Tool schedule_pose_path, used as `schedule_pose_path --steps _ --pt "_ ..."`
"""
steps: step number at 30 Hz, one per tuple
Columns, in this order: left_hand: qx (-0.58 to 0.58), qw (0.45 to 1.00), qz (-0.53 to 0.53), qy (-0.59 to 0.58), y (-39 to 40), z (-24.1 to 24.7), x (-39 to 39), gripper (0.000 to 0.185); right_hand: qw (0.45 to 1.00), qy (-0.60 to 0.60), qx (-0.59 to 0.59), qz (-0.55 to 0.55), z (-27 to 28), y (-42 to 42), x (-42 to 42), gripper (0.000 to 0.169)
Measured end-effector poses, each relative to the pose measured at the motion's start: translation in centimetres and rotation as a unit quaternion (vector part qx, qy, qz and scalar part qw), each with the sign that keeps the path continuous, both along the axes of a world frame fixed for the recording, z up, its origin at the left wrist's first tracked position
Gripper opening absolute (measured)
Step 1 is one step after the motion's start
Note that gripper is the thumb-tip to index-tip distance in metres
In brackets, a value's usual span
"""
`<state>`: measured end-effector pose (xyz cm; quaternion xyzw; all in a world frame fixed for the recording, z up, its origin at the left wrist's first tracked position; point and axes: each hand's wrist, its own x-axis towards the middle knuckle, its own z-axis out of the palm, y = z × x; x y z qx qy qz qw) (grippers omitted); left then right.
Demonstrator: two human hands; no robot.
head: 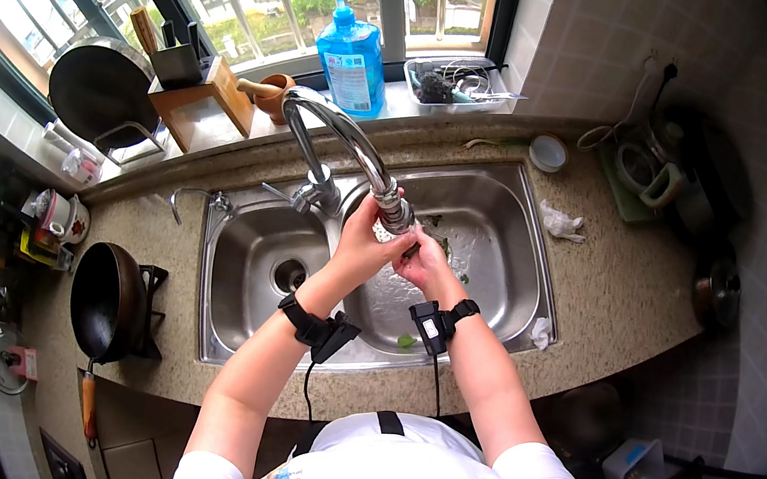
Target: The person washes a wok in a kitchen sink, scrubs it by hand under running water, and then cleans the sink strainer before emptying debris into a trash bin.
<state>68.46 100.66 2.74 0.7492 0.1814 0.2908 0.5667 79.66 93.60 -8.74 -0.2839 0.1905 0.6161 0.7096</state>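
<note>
Both hands meet just under the spout head of the chrome faucet (348, 123), above the right basin (502, 259) of a double stainless steel sink. My left hand (366, 240) reaches up to the spout head, its fingers partly hidden behind it. Close beside it, my right hand (425, 260) is curled in the water, with something small and dark at its fingertips that cannot be made out. Water and dark green scraps lie in the right basin, and a green leaf (406, 341) rests near its front edge. The left basin (260, 249) shows its drain.
A wok (106, 303) sits on a black stand at the left. On the sill are a knife block (205, 99), a blue soap pump bottle (351, 67) and a plastic tray (452, 102). Right of the sink lie crumpled tissue (561, 222), a small bowl (548, 153) and a glass jug (642, 169).
</note>
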Motion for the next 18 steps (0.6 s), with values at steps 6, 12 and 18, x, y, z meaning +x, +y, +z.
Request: schedule_pose_path --steps 6,12,18 --pt "-0.031 0.998 0.057 0.014 0.0 0.0 -0.2 0.036 0.999 -0.03 -0.019 0.035 1.0 -0.3 -0.2 0.031" --pt "-0.082 0.993 0.003 0.09 0.2 2.1 -4.6 0.032 0.994 -0.035 -0.105 0.005 -1.9 -4.6 1.2 0.034" --pt "-0.138 0.982 -0.074 0.109 1.5 3.0 -7.4 0.031 0.988 -0.039 -0.15 -0.026 -4.0 -11.1 4.0 0.026"
